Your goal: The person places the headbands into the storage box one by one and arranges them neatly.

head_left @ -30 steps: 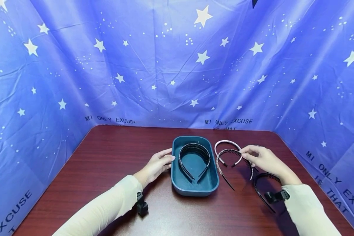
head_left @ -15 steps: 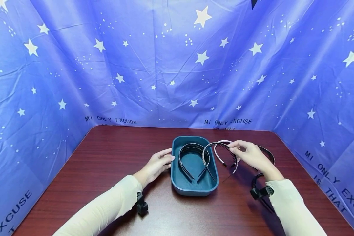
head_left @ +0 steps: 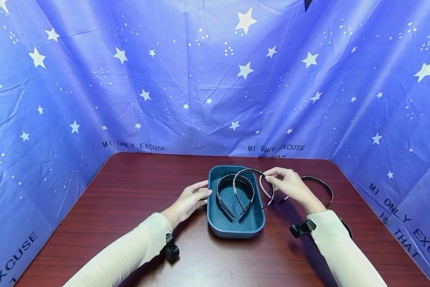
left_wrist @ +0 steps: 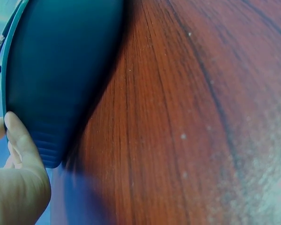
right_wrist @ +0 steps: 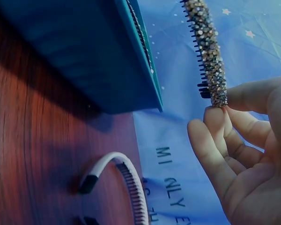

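Observation:
In the head view, my right hand (head_left: 291, 184) pinches a glittery toothed headband (head_left: 235, 187) between thumb and fingers. The right wrist view shows the sparkling band (right_wrist: 210, 56) close up, its comb teeth facing the bin. This headband hangs over the right side of a dark teal plastic bin (head_left: 236, 234). Inside the bin lie black toothed headbands (head_left: 219, 199), nested together. My left hand (head_left: 189, 200) holds the bin's left rim, thumb at the top edge and a finger (left_wrist: 19, 133) against the outer wall.
A pale pink headband (right_wrist: 131, 180) lies right of the bin, partly behind my right hand. Farther right lies a dark glittery headband (head_left: 324, 184). Another dark headband (head_left: 346, 228) is mostly hidden by my right sleeve. A starry blue curtain (head_left: 186, 79) surrounds the wooden table (head_left: 136, 179).
My right hand has carried the glittery headband leftward from above the pink one to over the bin's right side. The left hand and bin have stayed in place.

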Demonstrator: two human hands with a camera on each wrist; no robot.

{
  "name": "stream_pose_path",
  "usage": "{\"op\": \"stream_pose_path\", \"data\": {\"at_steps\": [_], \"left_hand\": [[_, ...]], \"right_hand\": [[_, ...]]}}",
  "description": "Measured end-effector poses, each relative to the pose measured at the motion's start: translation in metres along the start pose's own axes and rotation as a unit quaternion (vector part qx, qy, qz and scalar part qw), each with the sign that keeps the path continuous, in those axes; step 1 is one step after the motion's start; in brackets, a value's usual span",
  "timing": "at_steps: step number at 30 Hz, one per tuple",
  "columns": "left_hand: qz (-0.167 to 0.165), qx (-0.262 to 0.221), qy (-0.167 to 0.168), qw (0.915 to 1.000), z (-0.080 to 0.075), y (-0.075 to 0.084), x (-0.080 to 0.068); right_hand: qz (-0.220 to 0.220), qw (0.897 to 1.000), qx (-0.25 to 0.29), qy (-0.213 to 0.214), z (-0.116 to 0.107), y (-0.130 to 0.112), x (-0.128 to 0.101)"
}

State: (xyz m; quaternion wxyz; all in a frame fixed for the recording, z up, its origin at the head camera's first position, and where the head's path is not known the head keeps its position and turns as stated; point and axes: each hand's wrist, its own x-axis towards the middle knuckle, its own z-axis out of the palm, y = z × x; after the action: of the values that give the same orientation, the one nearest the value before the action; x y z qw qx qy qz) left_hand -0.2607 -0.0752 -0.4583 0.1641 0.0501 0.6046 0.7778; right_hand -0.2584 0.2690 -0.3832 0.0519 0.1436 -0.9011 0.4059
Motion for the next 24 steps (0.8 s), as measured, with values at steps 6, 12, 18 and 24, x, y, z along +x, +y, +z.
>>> {"op": "stream_pose_path", "data": {"at_steps": [6, 12, 18, 24], "left_hand": [[-0.001, -0.001, 0.000, 1.0000, 0.000, -0.001, 0.000], [0.001, 0.004, -0.002, 1.0000, 0.000, -0.001, 0.001], [-0.002, 0.001, 0.002, 1.0000, 0.000, -0.002, 0.001], [-0.001, -0.005, 0.000, 1.0000, 0.000, -0.001, 0.001]], "right_hand": [[0.012, 1.000, -0.004, -0.020, 0.010, -0.006, 0.010], [0.020, 0.999, 0.005, -0.031, 0.019, -0.013, 0.018], [0.019, 0.999, 0.009, -0.049, 0.029, -0.016, 0.029], [0.024, 0.998, 0.025, -0.061, 0.035, -0.017, 0.037]]}}
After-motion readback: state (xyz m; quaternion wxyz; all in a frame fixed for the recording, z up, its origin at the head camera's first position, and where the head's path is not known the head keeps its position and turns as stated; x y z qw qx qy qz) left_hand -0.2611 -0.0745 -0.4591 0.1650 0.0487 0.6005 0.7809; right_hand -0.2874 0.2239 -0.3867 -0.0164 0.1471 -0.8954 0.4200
